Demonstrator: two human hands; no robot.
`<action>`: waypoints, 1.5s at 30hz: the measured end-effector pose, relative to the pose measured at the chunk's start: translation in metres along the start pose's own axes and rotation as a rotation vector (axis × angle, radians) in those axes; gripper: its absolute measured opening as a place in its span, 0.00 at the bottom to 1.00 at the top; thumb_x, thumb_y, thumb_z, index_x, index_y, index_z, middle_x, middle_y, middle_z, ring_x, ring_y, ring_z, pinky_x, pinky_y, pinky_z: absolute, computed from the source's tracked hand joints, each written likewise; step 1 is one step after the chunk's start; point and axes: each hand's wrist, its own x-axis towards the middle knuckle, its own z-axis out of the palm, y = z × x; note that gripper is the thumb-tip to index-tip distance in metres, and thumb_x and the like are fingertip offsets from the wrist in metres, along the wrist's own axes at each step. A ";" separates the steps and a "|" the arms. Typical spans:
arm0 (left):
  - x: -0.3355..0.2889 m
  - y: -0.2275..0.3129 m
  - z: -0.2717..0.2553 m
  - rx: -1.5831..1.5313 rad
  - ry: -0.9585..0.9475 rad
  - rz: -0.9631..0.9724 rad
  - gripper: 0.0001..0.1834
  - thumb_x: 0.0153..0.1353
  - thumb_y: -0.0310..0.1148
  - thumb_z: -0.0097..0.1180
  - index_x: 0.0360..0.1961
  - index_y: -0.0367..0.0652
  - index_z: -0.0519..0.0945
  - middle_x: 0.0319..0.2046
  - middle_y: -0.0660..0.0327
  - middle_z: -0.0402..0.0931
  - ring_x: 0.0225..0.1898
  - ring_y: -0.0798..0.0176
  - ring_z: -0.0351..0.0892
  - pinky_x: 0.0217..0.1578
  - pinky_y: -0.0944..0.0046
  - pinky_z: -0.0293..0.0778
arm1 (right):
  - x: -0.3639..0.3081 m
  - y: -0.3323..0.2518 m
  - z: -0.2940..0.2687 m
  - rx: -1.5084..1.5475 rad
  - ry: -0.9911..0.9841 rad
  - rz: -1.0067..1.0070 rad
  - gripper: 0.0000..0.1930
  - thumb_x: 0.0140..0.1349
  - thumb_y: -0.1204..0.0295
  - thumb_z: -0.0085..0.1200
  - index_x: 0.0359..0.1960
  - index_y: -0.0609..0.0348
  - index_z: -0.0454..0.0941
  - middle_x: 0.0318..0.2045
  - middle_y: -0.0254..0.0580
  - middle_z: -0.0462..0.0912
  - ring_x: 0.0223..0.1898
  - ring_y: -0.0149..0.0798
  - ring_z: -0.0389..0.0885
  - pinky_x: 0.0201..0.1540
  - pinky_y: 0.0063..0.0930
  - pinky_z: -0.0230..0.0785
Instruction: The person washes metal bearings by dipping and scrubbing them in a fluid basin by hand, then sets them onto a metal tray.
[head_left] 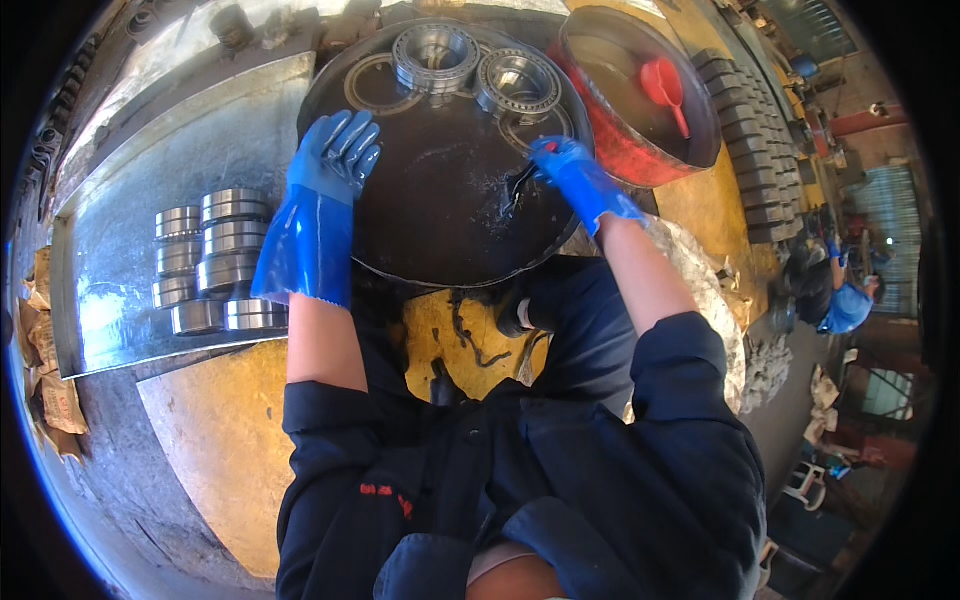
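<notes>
I observe the left hand (336, 158) loosely open, gripping nothing visible; the right hand (562, 163) is curled around a dark tool (520, 185). Metal bearings (437, 79) lie beyond both.

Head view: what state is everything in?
Left hand: gloved, open
Right hand: gloved, closed on dark tool
Round basin: dark liquid inside, disturbed near the tool
Roller bearings: side by side, openings up
Bearing parts: stacked on metal tray
Red tub: uncovered, murky inside
Red scoop: resting inside the tub
</notes>
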 end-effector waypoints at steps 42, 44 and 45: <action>0.017 -0.082 0.040 0.275 0.182 -0.228 0.22 0.74 0.47 0.55 0.61 0.44 0.77 0.57 0.52 0.83 0.53 0.52 0.84 0.52 0.54 0.80 | 0.103 -0.061 0.054 -1.158 -0.112 -0.196 0.16 0.57 0.61 0.67 0.47 0.46 0.90 0.45 0.43 0.91 0.51 0.49 0.89 0.51 0.48 0.80; 0.023 -0.089 0.040 0.293 0.210 -0.257 0.22 0.73 0.48 0.57 0.59 0.44 0.78 0.55 0.52 0.83 0.51 0.53 0.84 0.51 0.53 0.80 | 0.084 -0.058 0.058 -1.126 -0.105 -0.192 0.15 0.56 0.61 0.67 0.45 0.47 0.91 0.45 0.42 0.91 0.50 0.48 0.89 0.50 0.47 0.80; 0.028 -0.096 0.038 0.296 0.204 -0.259 0.22 0.73 0.48 0.57 0.59 0.44 0.78 0.55 0.52 0.83 0.51 0.53 0.84 0.51 0.53 0.80 | 0.075 -0.054 0.061 -1.085 -0.136 -0.204 0.17 0.53 0.61 0.69 0.44 0.49 0.89 0.43 0.45 0.90 0.48 0.50 0.89 0.48 0.48 0.80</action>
